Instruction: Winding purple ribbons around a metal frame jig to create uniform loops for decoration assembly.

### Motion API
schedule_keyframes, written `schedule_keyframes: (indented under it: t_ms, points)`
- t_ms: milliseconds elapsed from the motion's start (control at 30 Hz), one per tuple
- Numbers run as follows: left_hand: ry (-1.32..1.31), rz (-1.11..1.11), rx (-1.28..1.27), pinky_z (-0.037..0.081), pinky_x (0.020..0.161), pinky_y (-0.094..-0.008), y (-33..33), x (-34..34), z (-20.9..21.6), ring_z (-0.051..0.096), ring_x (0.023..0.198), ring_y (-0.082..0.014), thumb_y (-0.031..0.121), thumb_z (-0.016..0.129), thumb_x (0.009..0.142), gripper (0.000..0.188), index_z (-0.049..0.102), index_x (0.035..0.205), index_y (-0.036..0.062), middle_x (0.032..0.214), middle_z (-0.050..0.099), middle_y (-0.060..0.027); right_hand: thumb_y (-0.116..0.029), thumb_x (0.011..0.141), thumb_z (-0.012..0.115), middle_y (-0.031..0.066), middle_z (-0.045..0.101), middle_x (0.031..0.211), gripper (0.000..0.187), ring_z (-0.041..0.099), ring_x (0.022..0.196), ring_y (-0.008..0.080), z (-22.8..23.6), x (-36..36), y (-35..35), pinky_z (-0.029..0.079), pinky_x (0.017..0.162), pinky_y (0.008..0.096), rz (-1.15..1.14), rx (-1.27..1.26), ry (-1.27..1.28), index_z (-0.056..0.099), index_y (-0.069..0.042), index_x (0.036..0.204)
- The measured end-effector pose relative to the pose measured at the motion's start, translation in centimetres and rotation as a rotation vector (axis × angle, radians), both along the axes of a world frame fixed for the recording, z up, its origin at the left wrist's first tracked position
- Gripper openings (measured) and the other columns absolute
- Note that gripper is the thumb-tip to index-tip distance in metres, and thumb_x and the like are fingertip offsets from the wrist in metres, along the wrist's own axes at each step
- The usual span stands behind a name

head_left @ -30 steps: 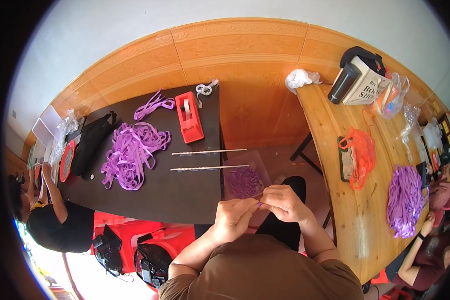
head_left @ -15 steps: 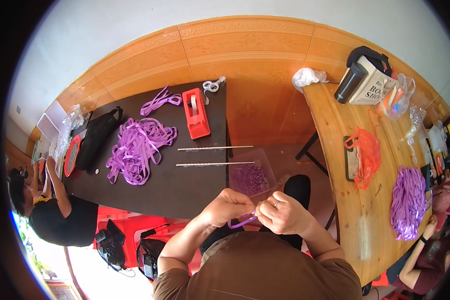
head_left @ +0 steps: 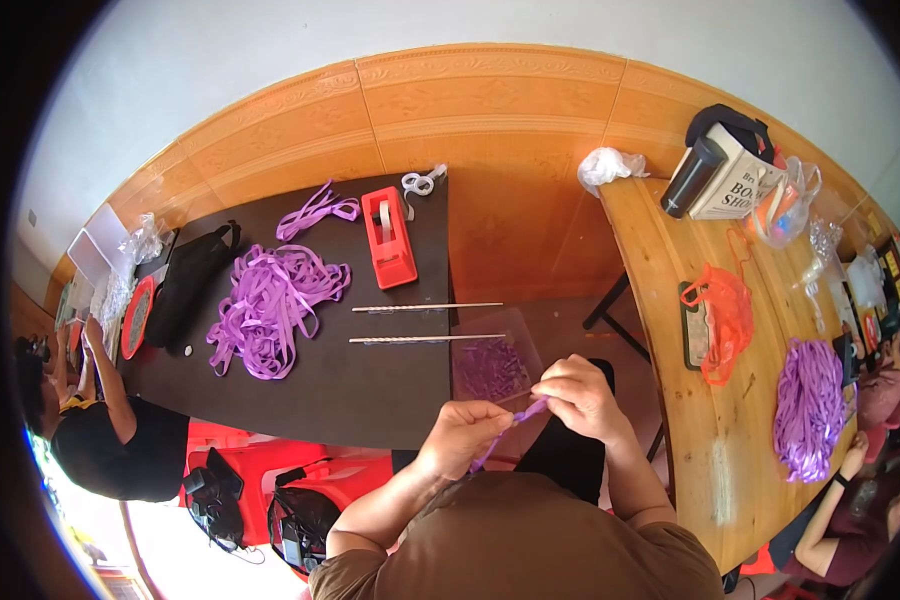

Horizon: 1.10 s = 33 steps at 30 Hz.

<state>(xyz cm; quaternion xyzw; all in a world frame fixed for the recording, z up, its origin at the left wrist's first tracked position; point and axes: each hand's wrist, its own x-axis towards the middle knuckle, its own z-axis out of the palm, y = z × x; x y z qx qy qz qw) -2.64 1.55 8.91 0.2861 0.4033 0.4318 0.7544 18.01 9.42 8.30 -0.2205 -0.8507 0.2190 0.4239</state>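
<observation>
A purple ribbon [head_left: 523, 412] is stretched between my two hands in front of my chest, and it looks twisted or knotted along that stretch. My left hand [head_left: 468, 436] pinches it between thumb and fingers, with a loose tail hanging below. My right hand [head_left: 578, 397] is closed on its other end, a little higher. Just beyond the hands, a clear plastic bin [head_left: 518, 335] holds many small purple pieces. Two thin pale sticks [head_left: 425, 307] lie parallel at the dark table's right edge, their ends jutting out over the bin.
On the dark table [head_left: 370, 400] are a purple ribbon heap [head_left: 270, 310], a red tape dispenser [head_left: 388, 240], scissors [head_left: 420, 183] and a black pouch [head_left: 192, 285]. The wooden table [head_left: 690, 440] holds a ribbon bundle [head_left: 808, 410], a phone [head_left: 693, 330] and a tumbler [head_left: 692, 180]. People sit at both sides.
My hands have moved apart, the right one rising up and to the right. More of the purple ribbon now shows between them, pulled into a slanting line.
</observation>
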Motion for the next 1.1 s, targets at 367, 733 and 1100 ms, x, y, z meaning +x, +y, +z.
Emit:
schedule_keyframes:
  t_ms: [367, 733, 1100]
  points:
    - [0.410, 0.184, 0.333, 0.033, 0.043, -0.0184, -0.1, 3.4, -4.7, 0.045, 0.048, -0.0016, 0.007, 0.059, 0.088, 0.009, 0.063, 0.086, -0.0016, 0.057, 0.055, 0.0022, -0.015, 0.072, 0.069, 0.0060, 0.060, 0.091, 0.018, 0.056, 0.078, 0.0205, -1.6, -0.7, 2.8, 0.037, 0.067, 0.0345, -0.415, 0.307, -0.404, 0.065, -0.008, 0.088]
    - [0.637, 0.636, 0.570, 0.045, 0.050, -0.0225, 5.3, 6.0, -7.9, 0.057, 0.053, -0.0070, 0.001, 0.064, 0.081, 0.004, 0.062, 0.082, -0.0013, 0.064, 0.063, -0.0069, -0.014, 0.074, 0.070, 0.0041, 0.059, 0.084, 0.023, 0.057, 0.075, 0.0196, -2.3, -6.2, 12.7, 0.036, 0.062, 0.0331, -0.375, 0.477, -0.168, 0.065, -0.007, 0.095]
    - [0.772, 0.779, 0.649, 0.045, 0.051, -0.0204, 6.2, 4.3, -11.2, 0.058, 0.056, -0.0070, 0.000, 0.065, 0.080, 0.005, 0.061, 0.081, -0.0020, 0.065, 0.061, -0.0044, -0.018, 0.077, 0.066, 0.0048, 0.057, 0.083, 0.022, 0.056, 0.076, 0.0228, -7.2, -9.5, 13.6, 0.038, 0.063, 0.0353, -0.229, 0.307, -0.056, 0.064, -0.008, 0.096]
